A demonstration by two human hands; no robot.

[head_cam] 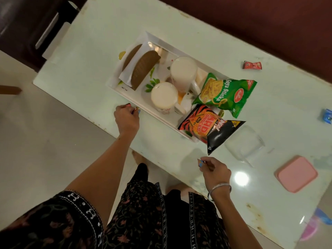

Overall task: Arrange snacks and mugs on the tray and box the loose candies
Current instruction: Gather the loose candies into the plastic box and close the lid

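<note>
A shiny pale glass-top table (93,56) sits on a light tile floor (36,141). Past its far edge is a dark red-brown wall (251,24). At top left, a dark chair w/ a silver bar (45,33) (partly blurred).

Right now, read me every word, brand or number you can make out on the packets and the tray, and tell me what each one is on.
"Soya Sticks": green packet.
"10/-": the green packet's top corner.
Red oval logo on the green packet: too small to read.
"MAD ANGLES": orange-and-black packet.
"10": the orange-and-black packet's yellow corner.
Small black label on the tray: blurred.
Print on the red candy: unreadable.
</note>
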